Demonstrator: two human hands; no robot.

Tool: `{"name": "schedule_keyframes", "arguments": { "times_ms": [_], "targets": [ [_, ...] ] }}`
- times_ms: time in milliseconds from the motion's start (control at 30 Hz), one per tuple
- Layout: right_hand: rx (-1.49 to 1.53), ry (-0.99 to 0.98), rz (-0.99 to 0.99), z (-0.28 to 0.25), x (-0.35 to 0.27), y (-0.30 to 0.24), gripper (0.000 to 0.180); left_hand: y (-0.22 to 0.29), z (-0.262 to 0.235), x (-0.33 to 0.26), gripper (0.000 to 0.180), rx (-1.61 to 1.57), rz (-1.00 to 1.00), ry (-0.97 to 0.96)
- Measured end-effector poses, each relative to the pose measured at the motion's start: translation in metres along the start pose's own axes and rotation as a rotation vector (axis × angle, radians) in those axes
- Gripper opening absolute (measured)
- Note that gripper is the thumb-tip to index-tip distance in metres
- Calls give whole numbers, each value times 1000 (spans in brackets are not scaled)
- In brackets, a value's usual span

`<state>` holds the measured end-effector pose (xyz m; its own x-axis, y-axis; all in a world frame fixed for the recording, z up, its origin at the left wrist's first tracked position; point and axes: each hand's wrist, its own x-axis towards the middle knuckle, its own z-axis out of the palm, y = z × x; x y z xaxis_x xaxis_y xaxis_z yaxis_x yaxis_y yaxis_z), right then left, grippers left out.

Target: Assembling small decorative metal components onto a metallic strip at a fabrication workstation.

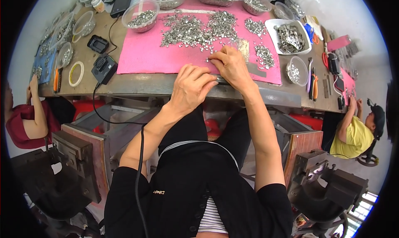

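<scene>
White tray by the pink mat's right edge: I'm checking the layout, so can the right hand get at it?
Probably yes: the white tray is open-topped, forward and right of the right hand, with mostly low piles of small metal pieces between them.

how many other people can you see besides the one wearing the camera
2: a person in a dark red top at the far left and a person in a yellow top at the far right; others may be hidden.

Unreadable lettering (pixel 158 192) — on black shirt (pixel 183 171)
</scene>
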<state>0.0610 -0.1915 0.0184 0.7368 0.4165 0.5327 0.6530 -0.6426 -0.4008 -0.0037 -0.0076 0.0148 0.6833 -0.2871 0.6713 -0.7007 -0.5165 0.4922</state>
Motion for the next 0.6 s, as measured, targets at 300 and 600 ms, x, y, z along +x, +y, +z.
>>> {"name": "schedule_keyframes", "arguments": {
  "times_ms": [300,600],
  "targets": [
    [221,-40,284,-28,-12,-24,9,-38,-6,28,13,193,-212,-103],
    [246,100,258,-25,-50,-44,8,-42,6,34,14,234,-175,-141]
  ]
}}
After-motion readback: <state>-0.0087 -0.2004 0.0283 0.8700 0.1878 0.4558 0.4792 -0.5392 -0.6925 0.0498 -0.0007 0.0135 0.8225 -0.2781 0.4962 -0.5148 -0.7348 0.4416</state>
